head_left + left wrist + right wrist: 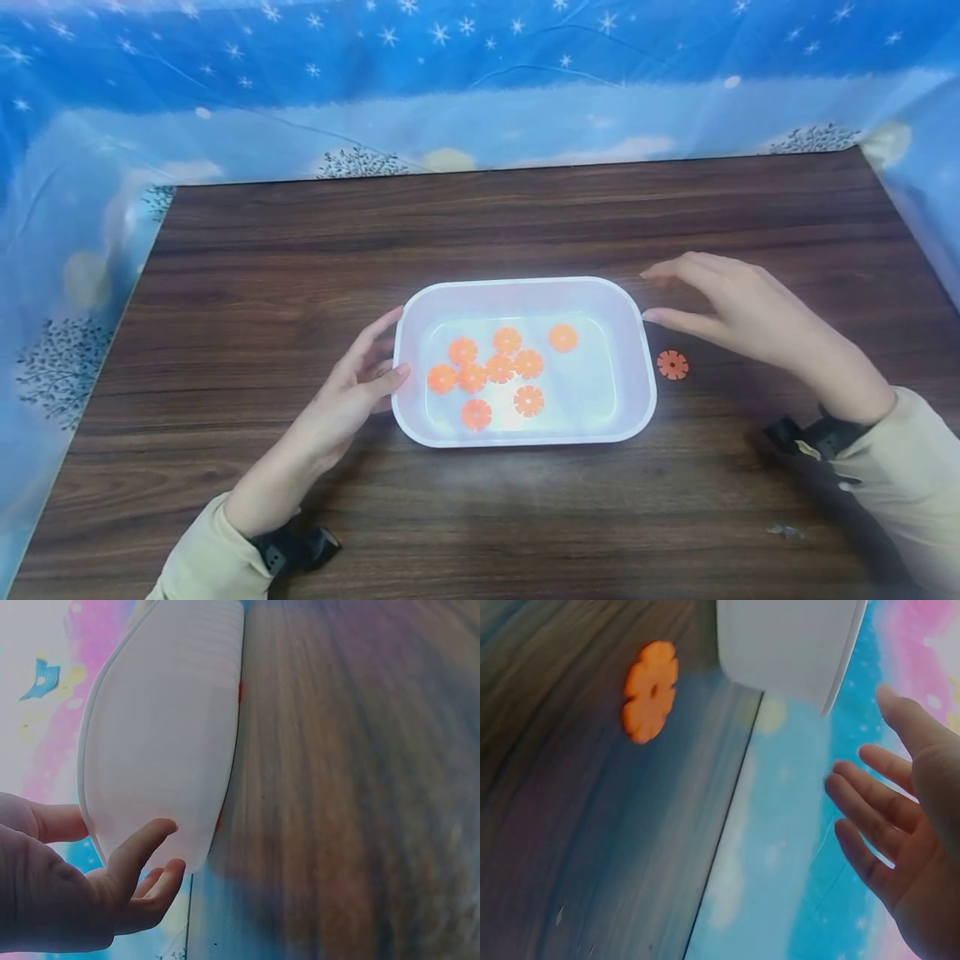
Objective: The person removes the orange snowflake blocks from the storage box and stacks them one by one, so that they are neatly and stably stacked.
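I count ten notched orange discs (pixel 528 401) in all: nine inside the white tray and one loose disc (pixel 672 364) outside it. There is one white tray (pixel 525 440) and one table (pixel 525 525) under it. Of my own, I see two hands, one left hand (pixel 354 379) and one right hand (pixel 731 300), two beige sleeves (pixel 911 467) and two black wrist devices (pixel 296 550), one per arm.
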Demonstrator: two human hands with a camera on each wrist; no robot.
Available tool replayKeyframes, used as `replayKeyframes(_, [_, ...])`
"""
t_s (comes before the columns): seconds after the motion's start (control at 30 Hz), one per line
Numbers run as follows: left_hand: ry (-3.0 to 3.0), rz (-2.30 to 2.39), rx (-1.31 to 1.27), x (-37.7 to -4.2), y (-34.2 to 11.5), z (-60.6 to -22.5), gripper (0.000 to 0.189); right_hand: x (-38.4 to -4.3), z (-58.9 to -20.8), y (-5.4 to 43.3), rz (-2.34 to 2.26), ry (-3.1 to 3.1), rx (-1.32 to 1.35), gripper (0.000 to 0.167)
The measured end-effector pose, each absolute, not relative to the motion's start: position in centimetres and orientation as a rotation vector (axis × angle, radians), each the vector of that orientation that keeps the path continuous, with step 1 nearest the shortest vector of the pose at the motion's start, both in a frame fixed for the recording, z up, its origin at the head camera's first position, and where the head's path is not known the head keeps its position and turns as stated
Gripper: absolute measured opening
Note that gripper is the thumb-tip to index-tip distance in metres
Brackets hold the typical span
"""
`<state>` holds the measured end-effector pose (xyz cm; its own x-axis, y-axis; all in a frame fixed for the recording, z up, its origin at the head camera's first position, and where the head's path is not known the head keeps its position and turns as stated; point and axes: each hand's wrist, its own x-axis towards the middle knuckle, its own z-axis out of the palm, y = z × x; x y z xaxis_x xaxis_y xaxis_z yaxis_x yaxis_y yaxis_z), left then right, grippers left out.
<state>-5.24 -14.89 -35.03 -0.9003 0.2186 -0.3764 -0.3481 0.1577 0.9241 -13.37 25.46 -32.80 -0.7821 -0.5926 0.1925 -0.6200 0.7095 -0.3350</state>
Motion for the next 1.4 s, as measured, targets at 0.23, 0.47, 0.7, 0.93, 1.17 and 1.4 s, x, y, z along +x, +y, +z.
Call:
replayKeyframes(0.23, [2.022,1.797,-0.138,-5.2,-14.8,-35.2,0.062,-13.9,-32.6,22.8,0.694,-2.821,1.100,0.058])
replayKeyframes(0.47, [2.028,1.799,-0.131,-5.2,-14.9,-35.3,0.062,-14.5,-33.0,19.9,0.764,-2.884,1.207,0.059])
replayKeyframes(0.7, [2.036,1.788,-0.139,-5.0,-15.1,-35.2,0.062,-15.0,-34.2,17.7,0.798,-2.937,1.344,0.053])
replayKeyframes(0.93, [2.033,1.793,-0.125,-5.0,-15.1,-35.2,0.062,-15.0,-34.9,16.3,0.685,-2.927,1.456,0.049])
replayKeyframes(1.17, [2.025,1.803,-0.118,-5.1,-15.1,-35.2,0.063,-14.6,-35.5,15.5,0.397,-2.956,1.461,0.051])
replayKeyframes(1.4, [2.009,1.812,-0.131,-5.4,-14.9,-35.2,0.064,-14.4,-35.8,15.5,0.265,-2.945,1.420,0.050])
